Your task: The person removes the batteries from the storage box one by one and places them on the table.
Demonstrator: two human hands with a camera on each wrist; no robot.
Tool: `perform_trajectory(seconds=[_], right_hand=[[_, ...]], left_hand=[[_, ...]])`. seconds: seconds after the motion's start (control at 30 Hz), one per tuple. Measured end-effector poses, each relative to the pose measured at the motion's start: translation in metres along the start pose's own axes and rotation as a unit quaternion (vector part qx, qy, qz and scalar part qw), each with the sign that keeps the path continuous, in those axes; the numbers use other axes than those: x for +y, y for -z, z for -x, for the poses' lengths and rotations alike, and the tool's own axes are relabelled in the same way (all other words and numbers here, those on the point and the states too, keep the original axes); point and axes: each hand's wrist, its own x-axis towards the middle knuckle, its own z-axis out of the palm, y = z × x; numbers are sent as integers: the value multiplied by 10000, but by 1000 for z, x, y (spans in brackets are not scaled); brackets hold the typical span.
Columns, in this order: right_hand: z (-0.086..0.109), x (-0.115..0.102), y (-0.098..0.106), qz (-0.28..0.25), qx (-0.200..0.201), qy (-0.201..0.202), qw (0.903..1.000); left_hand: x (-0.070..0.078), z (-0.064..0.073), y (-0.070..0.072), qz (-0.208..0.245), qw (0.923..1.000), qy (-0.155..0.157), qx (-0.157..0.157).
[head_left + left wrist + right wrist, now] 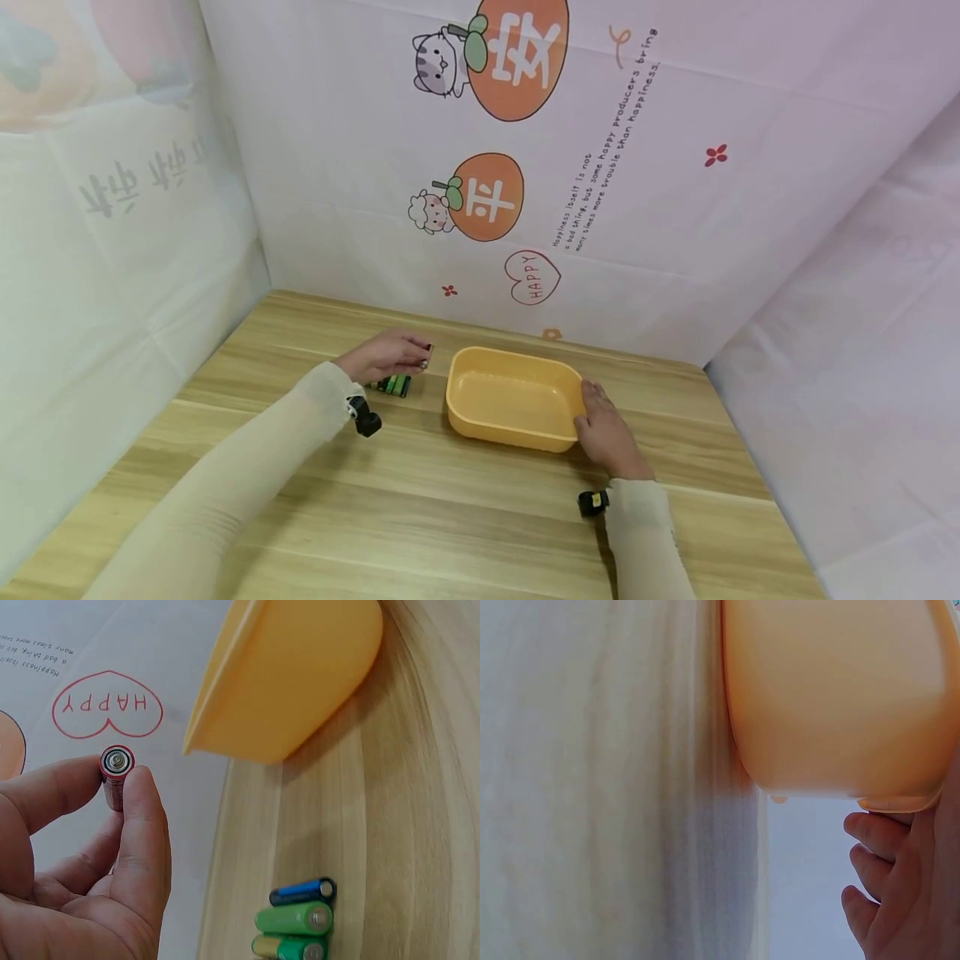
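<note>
My left hand (pixel 387 356) pinches a small red-and-dark battery (pixel 115 787) between thumb and fingertips. In the left wrist view its terminal end faces the camera. The hand is raised above several more batteries (pixel 293 919), blue, green and gold-green, lying side by side on the table. To the right of them stands a yellow plastic basin (pixel 512 433) with rounded corners; its visible floor is bare. At the basin's right end my right hand (pixel 609 429) holds the rim, thumb at the near side and fingers (pixel 877 836) reaching along the far side.
The wood-grain table (pixel 420 517) ends at a printed white cloth backdrop (pixel 360 208) close behind the basin. Cloth walls also rise at the left (pixel 127 275) and right (pixel 862 367). A black wrist camera (pixel 365 416) sits on my left sleeve, another (pixel 593 503) on my right.
</note>
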Motion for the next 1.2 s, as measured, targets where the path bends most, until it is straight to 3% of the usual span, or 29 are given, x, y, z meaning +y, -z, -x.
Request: perform_trajectory(seconds=[0.27,1.2], right_hand=[[0,0,1,5,-63,-21,10000],[1,-1,2,4,-121,-71,9999]], left_hand=[[-7,7,18,-57,10000,19,30],[-32,24,72,-287,9975,24,640]])
